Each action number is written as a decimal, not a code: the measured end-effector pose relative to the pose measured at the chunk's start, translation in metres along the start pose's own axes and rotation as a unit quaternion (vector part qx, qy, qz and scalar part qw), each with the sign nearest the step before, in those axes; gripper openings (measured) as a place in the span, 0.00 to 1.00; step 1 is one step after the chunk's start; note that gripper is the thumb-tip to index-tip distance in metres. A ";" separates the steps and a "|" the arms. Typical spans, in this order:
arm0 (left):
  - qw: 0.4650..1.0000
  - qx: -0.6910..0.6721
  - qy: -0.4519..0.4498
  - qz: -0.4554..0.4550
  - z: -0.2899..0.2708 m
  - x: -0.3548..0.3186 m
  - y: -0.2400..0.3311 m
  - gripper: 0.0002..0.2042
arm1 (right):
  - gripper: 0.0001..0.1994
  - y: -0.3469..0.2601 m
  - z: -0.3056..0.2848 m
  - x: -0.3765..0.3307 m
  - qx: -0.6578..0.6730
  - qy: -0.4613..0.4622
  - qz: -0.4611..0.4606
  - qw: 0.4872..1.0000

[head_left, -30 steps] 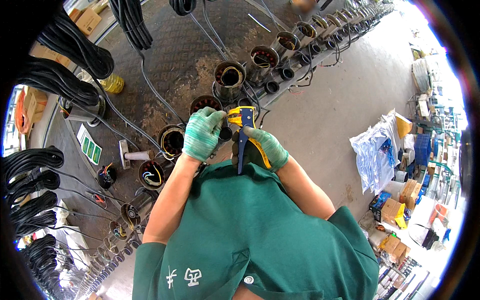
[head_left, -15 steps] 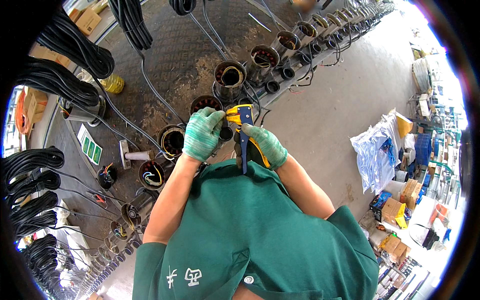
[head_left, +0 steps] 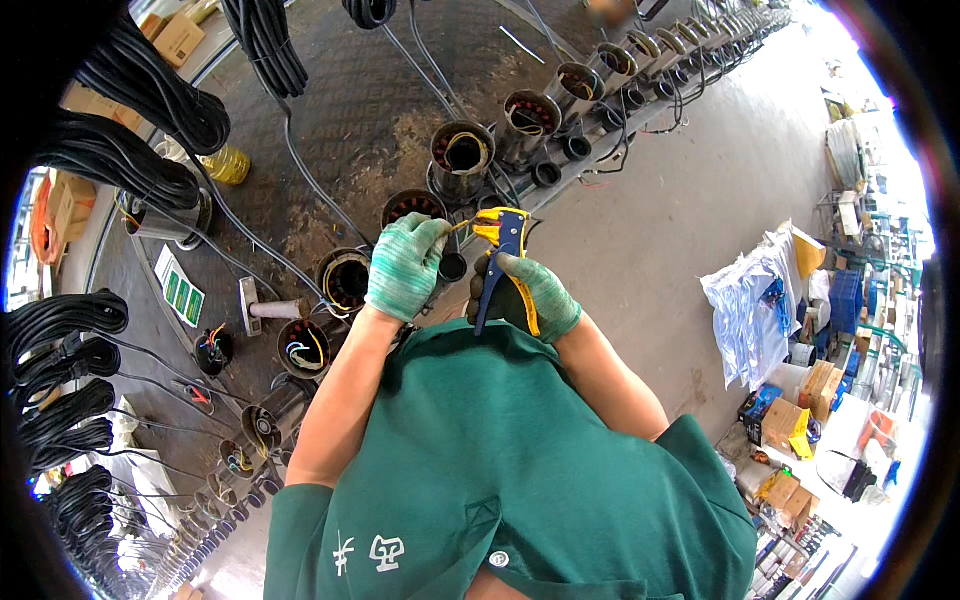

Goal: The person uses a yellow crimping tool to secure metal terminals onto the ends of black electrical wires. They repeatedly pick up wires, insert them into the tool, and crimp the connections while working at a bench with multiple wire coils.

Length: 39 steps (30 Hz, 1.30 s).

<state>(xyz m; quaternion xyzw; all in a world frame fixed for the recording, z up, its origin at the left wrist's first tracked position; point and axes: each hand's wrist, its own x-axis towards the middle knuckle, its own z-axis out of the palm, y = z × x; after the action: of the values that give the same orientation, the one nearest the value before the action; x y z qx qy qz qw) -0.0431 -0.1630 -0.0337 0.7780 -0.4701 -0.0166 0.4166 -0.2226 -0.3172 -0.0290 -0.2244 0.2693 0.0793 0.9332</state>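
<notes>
Dark workbench (head_left: pixel 350 120) beside a grey floor (head_left: pixel 640 270)

Black cable coils (head_left: pixel 150 85) bunch along the left, and metal cylinders (head_left: pixel 458 186) line the bench's right edge. There, in green gloves, the left hand (head_left: pixel 405 270) pinches a thin yellowish wire (head_left: pixel 460 226); just right of it, the right hand (head_left: pixel 545 295) is wrapped around a blue-and-yellow wire stripper (head_left: pixel 511 234). The wire reaches toward the tool's yellow head; whether they touch is unclear.

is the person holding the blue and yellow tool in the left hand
No, the right hand grips the blue and yellow tool, while the left hand pinches a thin yellow wire.
</notes>
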 end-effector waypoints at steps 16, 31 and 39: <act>1.000 0.020 0.000 0.019 -0.001 0.002 0.006 0.11 | 0.26 -0.010 0.022 -0.019 -0.018 -0.016 0.053 0.998; 0.996 0.073 -0.007 0.053 0.003 0.004 0.009 0.10 | 0.22 -0.012 0.045 -0.019 -0.074 0.061 0.029 0.995; 0.998 0.034 0.015 0.043 0.004 -0.001 0.003 0.10 | 0.21 -0.013 0.020 -0.004 -0.055 0.072 0.054 0.994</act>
<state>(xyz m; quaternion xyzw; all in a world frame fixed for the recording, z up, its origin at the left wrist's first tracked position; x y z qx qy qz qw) -0.0473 -0.1655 -0.0345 0.7706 -0.4971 0.0293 0.3978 -0.2132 -0.3198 -0.0067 -0.2654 0.3431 0.1281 0.8919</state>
